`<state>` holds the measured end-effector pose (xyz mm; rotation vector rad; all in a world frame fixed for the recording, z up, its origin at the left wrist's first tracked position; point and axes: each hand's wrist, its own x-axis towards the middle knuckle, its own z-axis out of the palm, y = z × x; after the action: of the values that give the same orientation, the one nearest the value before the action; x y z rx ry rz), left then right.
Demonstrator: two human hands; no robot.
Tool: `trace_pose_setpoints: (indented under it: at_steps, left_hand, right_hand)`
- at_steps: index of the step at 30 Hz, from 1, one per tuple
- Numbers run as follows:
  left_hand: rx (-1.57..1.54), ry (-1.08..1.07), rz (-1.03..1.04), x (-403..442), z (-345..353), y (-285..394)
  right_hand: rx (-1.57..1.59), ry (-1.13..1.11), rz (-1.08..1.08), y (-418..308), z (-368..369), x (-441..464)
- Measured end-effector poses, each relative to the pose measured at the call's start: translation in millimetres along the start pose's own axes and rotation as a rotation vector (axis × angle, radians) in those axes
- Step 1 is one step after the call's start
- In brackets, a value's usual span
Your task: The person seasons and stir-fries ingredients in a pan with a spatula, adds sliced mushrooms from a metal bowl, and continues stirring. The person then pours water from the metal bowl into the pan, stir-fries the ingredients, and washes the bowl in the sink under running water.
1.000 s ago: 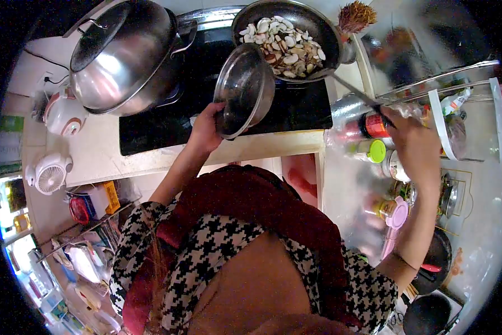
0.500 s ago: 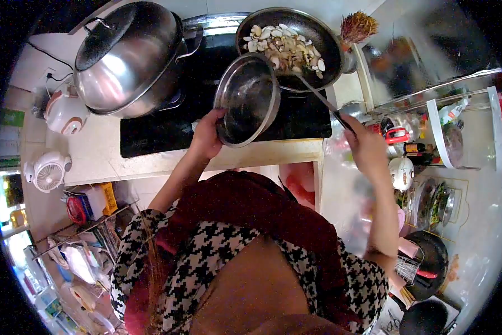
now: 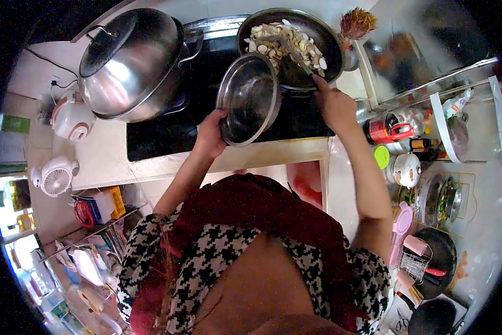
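Observation:
My left hand (image 3: pixel 211 134) grips the near-left rim of a metal bowl (image 3: pixel 248 103). The bowl is tilted, looks empty inside, and overlaps the near-left edge of a dark frying pan (image 3: pixel 326 42). Pale and brownish slices (image 3: pixel 262 49), probably mushrooms, lie in the pan. My right hand (image 3: pixel 337 107) is closed around the dark handle of a spatula (image 3: pixel 295 53) just beyond the pan's near rim. The spatula's blade lies among the slices, partly hidden by them.
A large lidded steel pot (image 3: pixel 125 67) stands left of the pan on the black cooktop (image 3: pixel 161 131). A rice cooker (image 3: pixel 72 117) and small white fan (image 3: pixel 55 176) are further left. A bristle brush (image 3: pixel 358 23) stands behind the pan's right side. Bottles and jars (image 3: pixel 382 131) line the right.
My right hand has moved forward and left, pushing the spatula deeper into the slices. A dark patch of pan now shows near the front. The bowl stays nearly in place.

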<state>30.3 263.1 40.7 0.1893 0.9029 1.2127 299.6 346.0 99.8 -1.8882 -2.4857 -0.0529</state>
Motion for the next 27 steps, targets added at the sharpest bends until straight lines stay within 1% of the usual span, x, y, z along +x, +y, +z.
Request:
trace_pose_setpoints:
  at_steps: [1, 2, 5, 6, 9, 10, 12, 13, 14, 15, 16, 17, 18, 19, 21, 23, 25, 26, 27]
  left_hand:
    - [0.006, -0.009, 0.007, -0.4, -0.3, -1.1]
    - [0.012, -0.018, 0.013, 0.1, -0.6, -1.4]
    - [0.01, -0.019, 0.011, -2.5, 2.6, 0.5]
    - [0.008, -0.011, 0.005, -3.9, 2.9, 1.1]
    - [0.169, 0.095, 0.171, 1.6, -6.0, -3.0]
    - [0.315, 0.106, 0.342, -1.3, -7.6, -4.8]
    - [0.605, 0.123, 0.691, -28.1, 18.0, 9.0]
    - [0.68, 0.02, 0.68, -36.2, 18.4, 14.7]
    - [0.718, -0.015, 0.569, -50.6, 31.1, 18.1]
    - [0.753, -0.05, 0.458, -61.4, 42.8, 17.1]
    - [0.902, -0.094, 0.437, -61.0, 44.3, 9.8]
    - [0.923, -0.123, 0.367, -60.9, 50.1, -0.9]
    - [0.946, -0.152, 0.297, -60.9, 56.0, -11.5]
    - [0.956, -0.241, 0.219, -29.5, 32.0, -40.1]
    - [1.112, -0.275, -0.137, -20.0, 58.0, -62.6]
    - [0.898, -0.422, -0.41, 9.1, 59.2, -109.0]
    - [0.797, -0.472, -0.343, 31.5, 52.6, -162.1]
    - [0.891, -0.563, -0.378, 58.1, 39.8, -193.9]
    - [0.977, -0.563, -0.358, 71.5, 37.6, -215.5]
  right_hand:
    - [-0.01, -0.037, -0.016, 5.9, -3.3, -9.5]
    - [-0.063, 0.04, -0.121, 22.2, 4.5, -19.4]
    - [-0.264, 0.023, -0.113, 31.8, -18.7, -43.7]
    - [-0.291, 0.017, -0.072, 34.2, -26.8, -47.5]
    - [-0.335, 0.048, -0.032, 42.2, -36.8, -45.6]
    - [-0.26, 0.128, -0.017, 42.7, -39.1, -44.8]
    - [-0.128, 0.1, 0.025, 44.8, -53.3, -47.0]
    - [-0.062, 0.082, 0.042, 45.9, -61.3, -49.3]
    - [-0.007, 0.115, 0.05, 46.9, -69.1, -56.0]
    - [0.027, 0.083, 0.035, 47.3, -79.2, -63.7]
    - [0.06, 0.053, 0.02, 47.9, -90.0, -70.9]
    - [0.094, 0.024, 0.007, 49.3, -95.1, -74.8]
    - [-0.018, -0.004, -0.038, 49.6, -94.3, -76.4]
    - [-0.047, -0.014, -0.043, 47.8, -90.0, -74.7]
    - [-0.102, -0.032, -0.054, 40.8, -71.0, -59.9]
    - [-0.086, 0.073, -0.066, 39.8, -50.8, -39.9]
    - [-0.049, 0.151, -0.074, 40.4, -43.6, -23.4]
    - [-0.024, 0.17, -0.076, 40.3, -43.2, -18.2]
    - [-0.001, 0.187, -0.079, 40.3, -43.3, -14.3]
